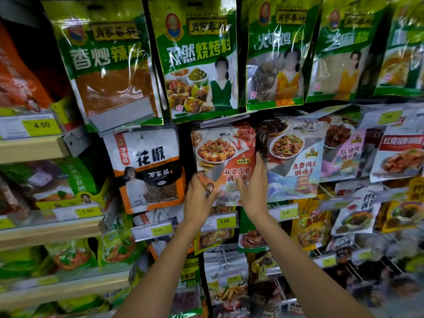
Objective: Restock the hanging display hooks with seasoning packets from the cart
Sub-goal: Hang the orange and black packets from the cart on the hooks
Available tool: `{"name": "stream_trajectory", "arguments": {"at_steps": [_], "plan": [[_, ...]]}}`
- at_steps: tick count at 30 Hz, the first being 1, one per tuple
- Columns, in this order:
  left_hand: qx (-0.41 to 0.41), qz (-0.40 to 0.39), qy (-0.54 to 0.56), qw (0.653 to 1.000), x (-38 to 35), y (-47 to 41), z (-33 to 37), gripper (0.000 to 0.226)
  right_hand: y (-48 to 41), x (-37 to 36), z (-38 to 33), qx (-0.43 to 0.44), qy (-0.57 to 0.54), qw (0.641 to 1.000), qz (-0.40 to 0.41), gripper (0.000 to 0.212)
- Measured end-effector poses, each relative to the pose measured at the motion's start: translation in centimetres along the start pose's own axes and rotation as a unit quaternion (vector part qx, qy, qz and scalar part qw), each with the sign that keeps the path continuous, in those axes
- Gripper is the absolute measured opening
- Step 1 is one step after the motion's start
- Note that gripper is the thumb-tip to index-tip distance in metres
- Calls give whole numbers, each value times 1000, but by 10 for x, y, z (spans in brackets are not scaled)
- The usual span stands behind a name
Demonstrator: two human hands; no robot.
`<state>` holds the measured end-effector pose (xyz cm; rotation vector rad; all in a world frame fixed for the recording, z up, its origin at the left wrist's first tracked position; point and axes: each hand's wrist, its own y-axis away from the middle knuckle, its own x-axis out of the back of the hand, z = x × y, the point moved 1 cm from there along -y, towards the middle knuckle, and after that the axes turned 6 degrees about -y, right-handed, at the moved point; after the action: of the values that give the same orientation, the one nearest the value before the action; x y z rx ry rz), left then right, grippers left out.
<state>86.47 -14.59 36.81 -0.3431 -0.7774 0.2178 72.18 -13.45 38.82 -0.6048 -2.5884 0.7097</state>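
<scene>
holding the packet (226,157) upright, long axis vertical, left hand (199,198) and right hand (254,191) gripping.

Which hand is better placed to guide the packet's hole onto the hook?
Probably the right hand: it holds the mapo tofu packet higher on its edge, nearer the hang hole. The left hand grips only the bottom corner.

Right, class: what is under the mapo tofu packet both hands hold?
A yellow 3.00 price tag, then more packets. The left hand and right hand hide the tofu packet's lower edge.
</scene>
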Motion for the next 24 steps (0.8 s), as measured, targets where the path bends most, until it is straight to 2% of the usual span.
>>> {"name": "stream_trajectory", "arguments": {"at_steps": [6, 8, 11, 13, 16, 21, 24], "plan": [[54, 37, -107, 992, 3, 11, 15, 85, 13, 23, -4, 51, 14, 999, 3, 46], [52, 89, -113, 988, 10, 21, 24, 73, 12, 35, -5, 68, 21, 997, 8, 36], [-47, 177, -138, 973, 18, 37, 42, 35, 5, 57, -6, 64, 16, 998, 16, 29], [-112, 181, -115, 970, 19, 40, 62, 23, -3, 75, -9, 59, -6, 998, 12, 27], [-166, 145, -24, 975, 16, 31, 106, 24, -23, 110, -13, 66, -40, 997, 31, 22], [-206, 160, 80, 962, 4, 7, 203, 30, -69, 189, -16, 114, -88, 988, 59, 21], [-213, 210, 78, 951, -10, -7, 262, 26, -107, 243, -14, 159, -82, 980, 83, 19]]}}
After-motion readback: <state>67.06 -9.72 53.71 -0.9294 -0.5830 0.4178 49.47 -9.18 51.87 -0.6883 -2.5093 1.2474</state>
